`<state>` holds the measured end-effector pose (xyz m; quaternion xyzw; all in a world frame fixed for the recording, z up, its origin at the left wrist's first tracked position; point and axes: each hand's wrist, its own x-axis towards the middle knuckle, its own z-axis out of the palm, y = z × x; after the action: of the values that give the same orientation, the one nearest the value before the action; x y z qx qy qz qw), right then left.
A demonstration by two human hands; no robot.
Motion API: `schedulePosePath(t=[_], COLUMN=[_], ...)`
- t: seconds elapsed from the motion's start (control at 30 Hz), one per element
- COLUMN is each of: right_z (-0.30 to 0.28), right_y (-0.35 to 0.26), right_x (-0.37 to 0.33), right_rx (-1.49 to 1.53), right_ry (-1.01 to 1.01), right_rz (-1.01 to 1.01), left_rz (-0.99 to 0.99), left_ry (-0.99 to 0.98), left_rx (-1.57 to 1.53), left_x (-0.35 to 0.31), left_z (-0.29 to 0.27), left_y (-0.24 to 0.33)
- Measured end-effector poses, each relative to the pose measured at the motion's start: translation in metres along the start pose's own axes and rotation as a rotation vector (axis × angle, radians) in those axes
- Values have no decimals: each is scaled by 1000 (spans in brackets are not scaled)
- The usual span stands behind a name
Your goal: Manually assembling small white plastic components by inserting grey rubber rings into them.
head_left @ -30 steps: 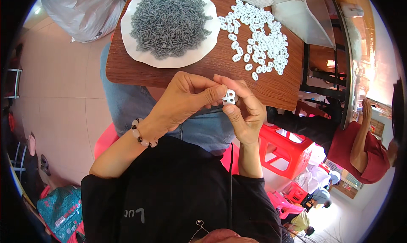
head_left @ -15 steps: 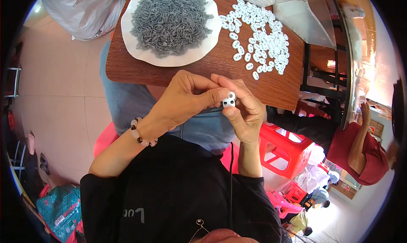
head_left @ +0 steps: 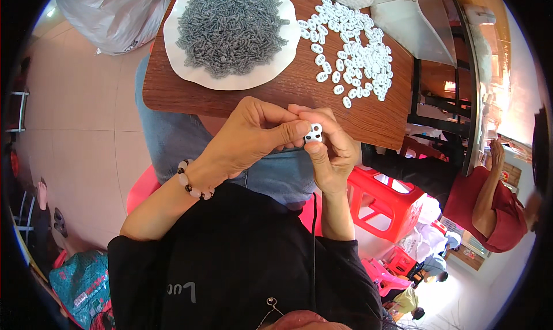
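Above my lap, both hands meet at a small white plastic piece with several dark holes. My left hand is closed, its thumb and index finger pinching the piece from the left. My right hand grips it from the other side between thumb and fingers. Beyond them on the brown table stands a white wavy-rimmed plate, heaped with small grey coil springs. Many white oval pieces with two holes each lie loose on the table to the right of the plate.
A large pale plastic bag stands at the far left on the tiled floor. On my right are a red plastic stool and a seated person in a dark red top. A teal bag sits at the near left.
The white piece has turned slightly between my fingers, so that more of its holes face up. Both hands stay in nearly the same place.
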<state>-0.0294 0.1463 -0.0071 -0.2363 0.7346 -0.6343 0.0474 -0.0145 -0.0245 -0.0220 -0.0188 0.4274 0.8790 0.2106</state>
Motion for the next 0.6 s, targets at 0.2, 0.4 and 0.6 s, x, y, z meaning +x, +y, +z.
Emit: schedulePosePath(t=[0.2,0.4,0.6], right_z=[0,3,2], right_y=[-3,-2,0], right_x=[1,-1,-1], right_rx=[-24,-44,-78], right_ry=[2,21,26], right_rz=[8,6,-20], left_rz=[-12,-32,-69], left_ry=[5,41,32], left_rx=[-10,-17,-38], left_x=[0,-2,0], left_z=[1,2,3], left_y=[1,3,3])
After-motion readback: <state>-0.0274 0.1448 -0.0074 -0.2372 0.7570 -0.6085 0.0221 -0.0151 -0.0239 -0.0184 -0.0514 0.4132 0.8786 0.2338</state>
